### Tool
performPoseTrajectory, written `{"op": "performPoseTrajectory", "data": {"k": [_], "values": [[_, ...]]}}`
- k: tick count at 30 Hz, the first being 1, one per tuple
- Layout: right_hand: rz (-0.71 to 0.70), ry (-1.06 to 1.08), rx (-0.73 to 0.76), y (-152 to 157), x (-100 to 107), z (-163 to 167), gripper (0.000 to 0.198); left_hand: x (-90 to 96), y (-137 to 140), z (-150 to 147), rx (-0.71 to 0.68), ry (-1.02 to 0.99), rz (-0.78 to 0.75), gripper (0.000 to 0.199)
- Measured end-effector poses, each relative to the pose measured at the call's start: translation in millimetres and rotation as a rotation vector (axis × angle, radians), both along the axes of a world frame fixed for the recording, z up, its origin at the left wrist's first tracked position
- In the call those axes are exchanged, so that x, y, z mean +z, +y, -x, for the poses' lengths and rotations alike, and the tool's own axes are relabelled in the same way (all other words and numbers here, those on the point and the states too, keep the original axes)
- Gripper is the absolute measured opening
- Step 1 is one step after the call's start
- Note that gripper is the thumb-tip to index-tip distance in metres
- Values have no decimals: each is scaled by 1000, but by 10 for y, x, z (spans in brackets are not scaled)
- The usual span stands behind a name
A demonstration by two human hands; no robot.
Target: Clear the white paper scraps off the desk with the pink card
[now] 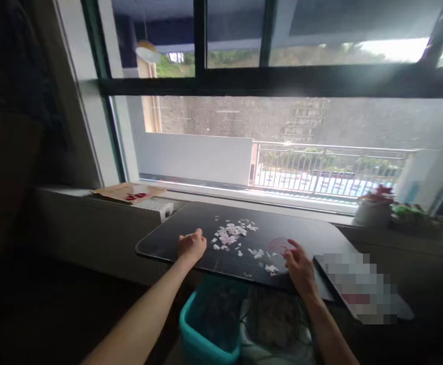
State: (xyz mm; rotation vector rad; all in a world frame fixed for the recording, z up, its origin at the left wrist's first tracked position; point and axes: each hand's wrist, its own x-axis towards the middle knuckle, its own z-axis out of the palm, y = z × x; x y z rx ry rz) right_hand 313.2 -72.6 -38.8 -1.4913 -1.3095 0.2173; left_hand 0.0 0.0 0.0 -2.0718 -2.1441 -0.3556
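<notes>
Slow movement is advised around the loose paper scraps (230, 233) on the bench (198, 217), between the left hand (191, 246), curled closed, and the right hand (299, 266), whose grip on the pinkish disc (278, 246) cannot be told.

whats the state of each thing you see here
Left hand: curled, at the table
Right hand: fingers bent, by the pink disc
Pink disc: see-through
Paper scraps: loose, scattered, partly heaped
Teal bin: upright, open-topped, contents dim
Red scissors: lying, blades unclear
</notes>
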Motion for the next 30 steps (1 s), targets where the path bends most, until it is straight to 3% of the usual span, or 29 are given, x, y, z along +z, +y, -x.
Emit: {"op": "performPoseTrajectory", "data": {"k": [10, 30], "values": [[4, -120, 100, -44, 55, 88, 48, -46, 58, -21, 3, -19, -24, 25], [23, -134, 38, -96, 94, 119, 45, 19, 4, -8, -18, -50, -9, 24]]}}
